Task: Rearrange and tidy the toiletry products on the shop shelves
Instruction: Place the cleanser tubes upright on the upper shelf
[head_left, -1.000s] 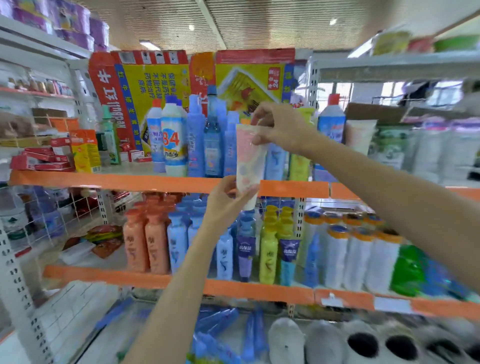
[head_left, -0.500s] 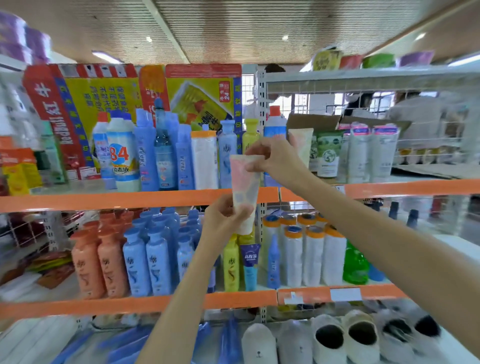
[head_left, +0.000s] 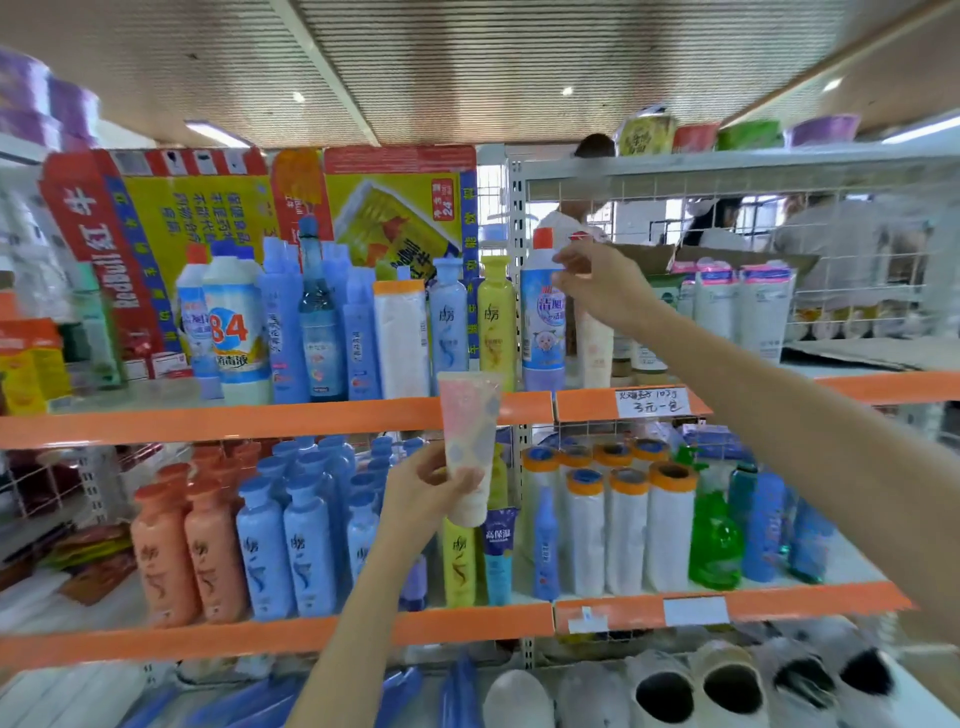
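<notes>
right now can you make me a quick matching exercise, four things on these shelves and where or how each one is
Things:
1. pastel tube
2. 84 bottle
3. green spray bottle
4. orange bottles

Places or states:
A. lower shelf, far left
B. held in the left hand
C. upper shelf, left part
D. lower shelf, right of the white rolls

Pairs: 1-B, 2-C, 3-D, 4-A

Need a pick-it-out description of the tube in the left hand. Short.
Start at the upper orange shelf edge, just left of the white upright. In front of it the left hand holds a soft tube, cap end down. Unlike the rigid blue, orange and yellow bottles behind, it is pale, with pastel pink and blue patches, and flares to a flat crimped top.
</notes>
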